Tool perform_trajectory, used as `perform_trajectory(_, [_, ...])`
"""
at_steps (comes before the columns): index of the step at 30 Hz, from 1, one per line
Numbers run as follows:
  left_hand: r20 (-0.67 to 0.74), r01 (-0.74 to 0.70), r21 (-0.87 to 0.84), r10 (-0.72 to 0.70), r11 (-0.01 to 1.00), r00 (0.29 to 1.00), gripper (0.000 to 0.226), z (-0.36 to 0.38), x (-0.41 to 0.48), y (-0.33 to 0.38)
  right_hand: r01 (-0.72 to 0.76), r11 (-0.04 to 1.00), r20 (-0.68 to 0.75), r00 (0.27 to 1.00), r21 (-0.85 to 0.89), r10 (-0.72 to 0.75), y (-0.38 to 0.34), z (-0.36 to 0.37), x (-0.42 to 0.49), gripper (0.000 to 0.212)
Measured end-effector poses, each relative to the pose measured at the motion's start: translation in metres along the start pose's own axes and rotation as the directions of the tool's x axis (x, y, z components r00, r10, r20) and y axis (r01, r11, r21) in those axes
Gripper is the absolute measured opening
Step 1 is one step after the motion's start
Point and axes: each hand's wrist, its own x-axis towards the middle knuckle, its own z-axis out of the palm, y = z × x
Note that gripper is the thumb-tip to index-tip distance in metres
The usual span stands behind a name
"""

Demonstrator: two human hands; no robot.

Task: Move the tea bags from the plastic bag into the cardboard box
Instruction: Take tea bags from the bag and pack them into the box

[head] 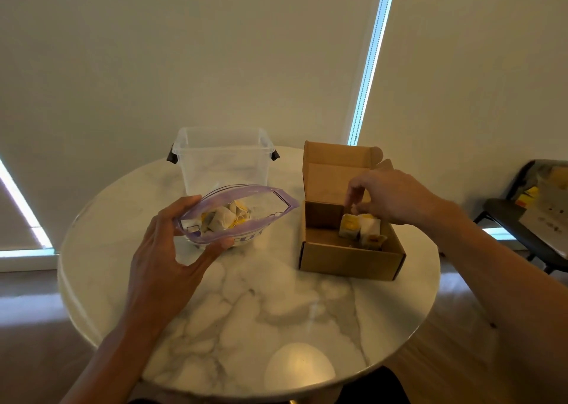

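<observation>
A clear plastic bag with a purple zip rim lies on the table left of centre, its mouth held wide. Several tea bags with yellow tags lie inside it. My left hand grips the bag's near-left rim between thumb and fingers. The brown cardboard box stands to the right with its lid flipped up. A few tea bags in the box stand in its right half. My right hand hangs over the box, fingertips bunched and pointing down just above those tea bags; whether it pinches one is unclear.
A clear plastic tub with black latches stands behind the bag. The round marble table has bare surface in front. A dark chair with things on it stands off to the right.
</observation>
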Motion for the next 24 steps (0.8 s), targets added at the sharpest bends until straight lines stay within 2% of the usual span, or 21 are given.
perform_trajectory(2, [0.0, -0.003, -0.015, 0.003, 1.0, 1.0, 0.079, 0.0, 0.0, 0.002, 0.015, 0.999, -0.052, 0.999, 0.048, -0.013, -0.004, -0.009, -0.004, 0.012])
perform_trajectory(5, [-0.004, 0.009, -0.029, -0.009, 1.0, 1.0, 0.079, 0.001, 0.0, 0.003, 0.072, 0.971, -0.196, 0.98, 0.227, -0.027, -0.02, -0.025, -0.017, 0.012])
perform_trajectory(8, [0.006, -0.001, -0.023, 0.001, 1.0, 1.0, 0.084, 0.0, 0.0, 0.002, 0.197, 0.911, -0.341, 0.938, 0.363, -0.067, -0.052, -0.04, -0.035, 0.014])
perform_trajectory(11, [0.011, -0.004, -0.001, 0.004, 1.0, 1.0, 0.083, -0.001, 0.0, -0.002, 0.32, 0.852, -0.389, 0.909, 0.415, -0.152, -0.095, -0.047, -0.051, 0.014])
perform_trajectory(14, [0.01, -0.074, 0.028, 0.073, 0.997, 0.997, 0.083, -0.002, -0.002, -0.002, 0.425, 0.792, -0.347, 0.893, 0.439, -0.287, -0.133, -0.037, -0.056, 0.015])
perform_trajectory(18, [0.034, -0.082, 0.037, 0.081, 0.996, 0.996, 0.08, -0.003, -0.001, -0.001, 0.522, 0.775, -0.247, 0.852, 0.356, -0.461, -0.165, -0.013, -0.04, 0.023])
perform_trajectory(21, [0.035, -0.063, 0.06, 0.061, 0.996, 0.998, 0.078, -0.003, 0.0, 0.0, 0.515, 0.796, -0.155, 0.856, 0.318, -0.493, -0.179, -0.004, -0.012, 0.025])
perform_trajectory(24, [0.037, -0.016, 0.057, 0.014, 0.998, 0.999, 0.081, -0.006, 0.002, 0.003, 0.454, 0.859, -0.094, 0.891, 0.237, -0.445, -0.18, 0.003, 0.014, 0.021])
